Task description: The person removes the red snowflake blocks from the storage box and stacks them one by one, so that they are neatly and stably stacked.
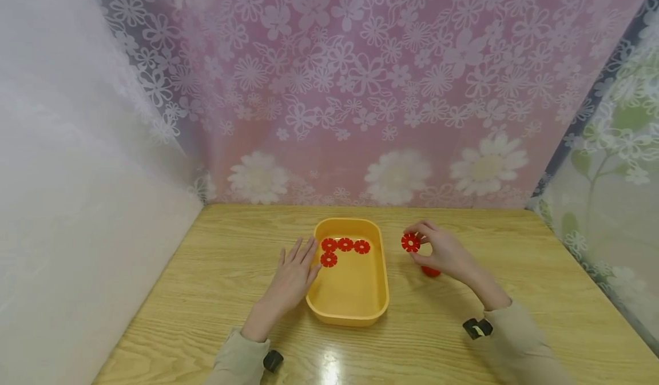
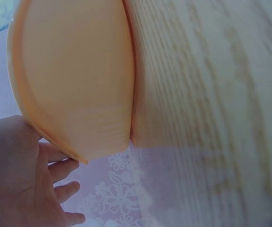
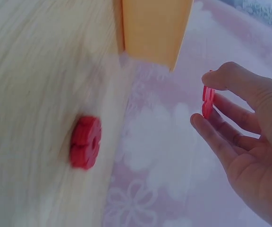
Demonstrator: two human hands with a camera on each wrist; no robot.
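Note:
My right hand (image 1: 445, 253) pinches a red notched plastic disc (image 1: 411, 242) by its edge, right of the yellow tray (image 1: 347, 321) and above the table. Beneath this hand, a small stack of red discs (image 3: 86, 143) lies on the wood, partly hidden in the head view. Inside the tray, three red discs (image 1: 345, 245) make a row along the far end, and another disc (image 1: 329, 260) sits below the row's left one. My left hand (image 1: 292, 279) touches the tray's left rim with its fingers extended; the left wrist view shows it against the rim (image 2: 18, 90).
The tray stands on a wood-grain table (image 1: 231, 259). A pink flowered curtain (image 1: 329, 116) hangs behind the table's far edge. A pale sheet (image 1: 92, 162) closes off the left side, and a leaf-patterned one (image 1: 612, 162) the right.

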